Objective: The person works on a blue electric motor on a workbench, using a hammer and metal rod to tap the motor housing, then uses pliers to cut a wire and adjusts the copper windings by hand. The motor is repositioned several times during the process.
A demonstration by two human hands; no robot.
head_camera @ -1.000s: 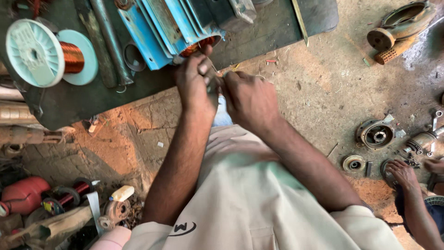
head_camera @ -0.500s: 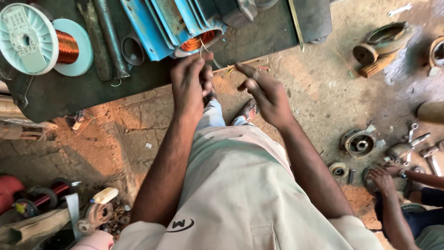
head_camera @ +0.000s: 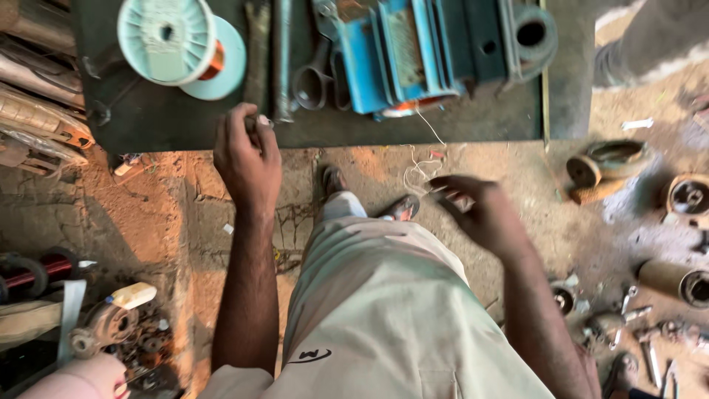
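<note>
Head view looks straight down past a beige shirt [head_camera: 384, 325] to a dark workbench [head_camera: 162, 118] and a dusty concrete floor [head_camera: 185, 214]. The left hand [head_camera: 247, 159] sits at the bench's near edge, fingers curled shut around a small pale object [head_camera: 263, 120] pinched at the fingertips; what that object is cannot be told. Just above it on the bench lie a long metal bar [head_camera: 282, 59] and a dark flat tool [head_camera: 258, 52], with a pale green spool of copper wire [head_camera: 177, 44] further toward the left of the frame. The right hand [head_camera: 480, 214] hangs over the floor, well apart from the left, blurred, fingers half open and loosely spread; a thin light wire [head_camera: 422, 159] trails close by its fingertips, though whether it is gripped cannot be told. That wire runs up to the open end of a blue motor housing [head_camera: 402, 59], which lies on the bench with copper winding [head_camera: 417, 107] showing at its mouth. Two sandalled feet [head_camera: 369, 196] stand on the floor between the hands. Round metal motor parts [head_camera: 598, 166] lie scattered on the floor at the right of the frame, and a red-handled tool [head_camera: 33, 270] lies at the left.
</note>
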